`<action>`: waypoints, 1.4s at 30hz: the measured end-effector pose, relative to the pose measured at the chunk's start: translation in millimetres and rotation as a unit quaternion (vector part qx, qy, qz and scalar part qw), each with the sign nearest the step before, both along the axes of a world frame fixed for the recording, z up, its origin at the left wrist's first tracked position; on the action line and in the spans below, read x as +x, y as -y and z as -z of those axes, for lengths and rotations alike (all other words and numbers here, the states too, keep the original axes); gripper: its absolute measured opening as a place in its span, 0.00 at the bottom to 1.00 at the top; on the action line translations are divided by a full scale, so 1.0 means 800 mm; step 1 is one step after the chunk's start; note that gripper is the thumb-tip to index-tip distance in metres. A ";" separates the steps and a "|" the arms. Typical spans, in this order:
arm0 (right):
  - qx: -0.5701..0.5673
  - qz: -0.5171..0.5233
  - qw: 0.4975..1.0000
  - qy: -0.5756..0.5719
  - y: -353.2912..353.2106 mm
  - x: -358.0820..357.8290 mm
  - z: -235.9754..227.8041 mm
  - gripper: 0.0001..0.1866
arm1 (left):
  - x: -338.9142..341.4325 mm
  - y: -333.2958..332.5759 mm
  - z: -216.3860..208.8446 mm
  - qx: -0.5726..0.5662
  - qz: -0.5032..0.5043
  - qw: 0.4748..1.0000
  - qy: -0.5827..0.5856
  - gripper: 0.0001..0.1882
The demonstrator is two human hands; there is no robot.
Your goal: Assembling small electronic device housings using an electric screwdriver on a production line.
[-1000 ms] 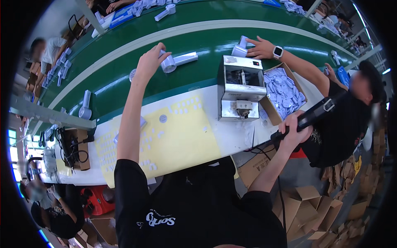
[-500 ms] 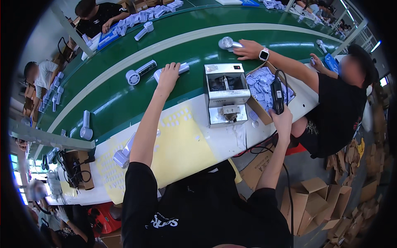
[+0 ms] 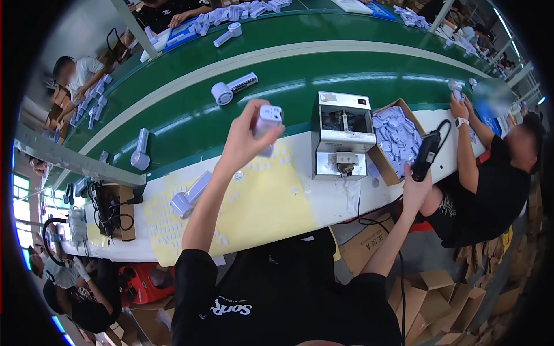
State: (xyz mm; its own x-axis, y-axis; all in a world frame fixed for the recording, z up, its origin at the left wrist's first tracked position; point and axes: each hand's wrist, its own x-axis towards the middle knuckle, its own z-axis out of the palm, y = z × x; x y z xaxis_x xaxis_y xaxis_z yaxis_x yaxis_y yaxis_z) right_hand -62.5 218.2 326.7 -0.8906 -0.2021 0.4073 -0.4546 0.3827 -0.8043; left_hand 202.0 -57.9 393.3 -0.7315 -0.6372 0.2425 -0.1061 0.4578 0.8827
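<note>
My left hand point(image 3: 247, 138), raised over the yellow sheet, is closed round a pale lavender plastic housing point(image 3: 269, 115). One end with small holes faces up; my fingers hide much of its body. Farther right, my right hand point(image 3: 416, 187) grips a black corded electric screwdriver point(image 3: 427, 154), upright beside a carton point(image 3: 385, 168) of small lavender plastic parts. Between my hands stands a white metal screw feeder point(image 3: 343, 138). On the yellow sheet point(image 3: 271, 199), near my left forearm, lies another lavender housing point(image 3: 190, 195), with rows of small pale pieces around it.
Across the worktable runs a green conveyor point(image 3: 184, 124) carrying several lavender devices point(image 3: 234, 88). A metal rail point(image 3: 75, 155) crosses at left, near a box of black cords point(image 3: 118, 210). At right, a co-worker point(image 3: 493, 173) holds a device. Cartons point(image 3: 433, 300) stand on the floor below.
My left hand has lifted the lavender housing off the conveyor and brought it nearer. My right hand still holds the screwdriver. The co-worker's hand has drawn back from the belt with a device.
</note>
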 end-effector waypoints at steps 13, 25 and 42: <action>-0.343 -0.631 0.682 0.135 0.075 0.176 -0.041 0.15 | 0.024 -0.127 0.050 0.327 0.364 0.856 -0.163 0.24; -0.215 -0.649 0.729 0.045 0.079 0.196 -0.023 0.14 | 0.042 -0.127 0.035 0.394 0.327 0.854 -0.090 0.26; -0.423 -0.495 0.749 0.117 0.110 0.122 -0.092 0.21 | -0.010 -0.133 0.128 0.244 0.152 0.914 -0.287 0.17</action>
State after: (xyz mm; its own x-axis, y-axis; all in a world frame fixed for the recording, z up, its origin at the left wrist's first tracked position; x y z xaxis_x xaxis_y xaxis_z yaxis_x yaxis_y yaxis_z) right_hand 35.4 130.6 400.3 -0.5413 -0.5686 0.6194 0.0131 -0.7422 -0.6700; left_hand 194.2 48.7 291.1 -0.7340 -0.5609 0.3830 0.5047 -0.0731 0.8602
